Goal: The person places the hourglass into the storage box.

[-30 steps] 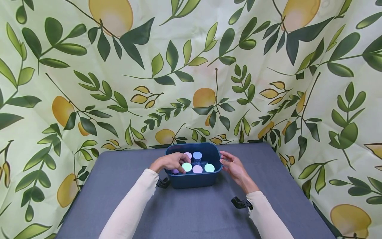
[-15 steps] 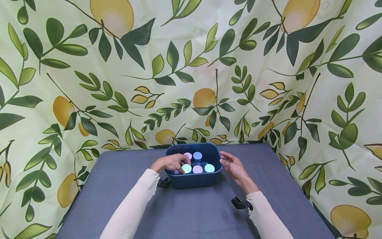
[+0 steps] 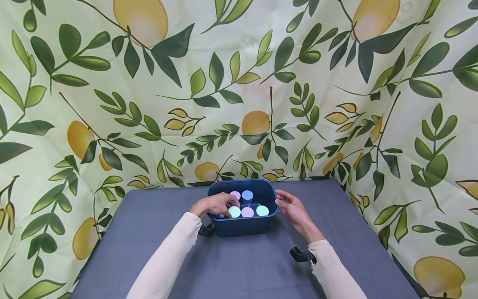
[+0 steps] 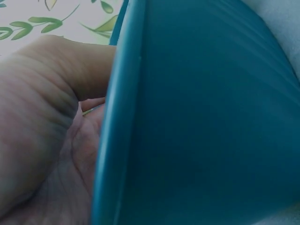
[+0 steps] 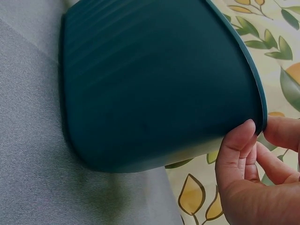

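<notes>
A dark blue bin (image 3: 239,227) stands near the table's back edge. Inside it are several small jars with round lids. My left hand (image 3: 214,204) reaches over the bin's left side, its thumb and fingers curled about a jar with a mint-green lid (image 3: 235,211); the bin's wall hides the fingertips in the left wrist view. With thumb and fingers, my right hand (image 3: 293,211) pinches the bin's right rim (image 5: 260,101). Beside the left hand's jar are a pink-lidded jar (image 3: 247,212) and another mint-lidded jar (image 3: 262,211).
Behind them sit a blue-lidded jar (image 3: 247,194) with a clear body and a pink-lidded one (image 3: 235,194). A purple lid (image 3: 220,216) shows partly under the left hand. Grey cloth covers the table (image 3: 239,265). A leaf-and-lemon curtain (image 3: 224,124) hangs close behind the bin.
The mint-lidded jar at my left hand has sunk slightly lower in the bin, and the left hand has shifted a little with it. My right hand stays at the rim.
</notes>
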`<move>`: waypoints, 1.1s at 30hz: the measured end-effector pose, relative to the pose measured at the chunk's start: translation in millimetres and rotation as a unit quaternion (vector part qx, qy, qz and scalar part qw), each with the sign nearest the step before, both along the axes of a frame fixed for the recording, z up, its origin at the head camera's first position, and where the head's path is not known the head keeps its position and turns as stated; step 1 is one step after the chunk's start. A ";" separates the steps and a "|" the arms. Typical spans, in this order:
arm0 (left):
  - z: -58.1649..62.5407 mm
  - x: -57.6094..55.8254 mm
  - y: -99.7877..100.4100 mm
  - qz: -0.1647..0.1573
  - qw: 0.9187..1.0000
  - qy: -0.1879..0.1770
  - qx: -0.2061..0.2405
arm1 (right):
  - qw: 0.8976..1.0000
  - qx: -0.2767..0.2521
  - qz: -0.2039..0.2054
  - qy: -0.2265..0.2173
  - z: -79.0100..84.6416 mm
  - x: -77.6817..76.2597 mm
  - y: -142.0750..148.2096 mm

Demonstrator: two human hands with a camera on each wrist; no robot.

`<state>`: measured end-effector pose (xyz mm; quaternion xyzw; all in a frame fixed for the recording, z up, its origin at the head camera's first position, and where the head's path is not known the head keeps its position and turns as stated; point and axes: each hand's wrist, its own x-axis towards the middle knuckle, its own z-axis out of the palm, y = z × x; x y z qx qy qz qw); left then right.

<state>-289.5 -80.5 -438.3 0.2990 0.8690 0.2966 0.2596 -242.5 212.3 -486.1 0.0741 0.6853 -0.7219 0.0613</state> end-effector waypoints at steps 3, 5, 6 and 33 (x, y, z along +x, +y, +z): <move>0.4 1.1 0.0 0.005 1.000 0.005 -0.004 | 1.000 0.003 -0.001 0.000 -1.0 -0.6 -0.3; 0.7 1.9 0.0 0.009 1.000 0.006 -0.004 | 1.000 0.004 -0.001 0.000 -1.7 -0.9 -0.5; 0.6 2.3 -0.1 0.010 1.000 0.007 -0.003 | 1.000 0.004 -0.002 0.000 -1.9 -1.0 -0.6; 8.5 29.9 -21.7 0.085 0.984 0.101 0.121 | 1.000 0.007 0.003 0.002 0.6 0.4 -0.9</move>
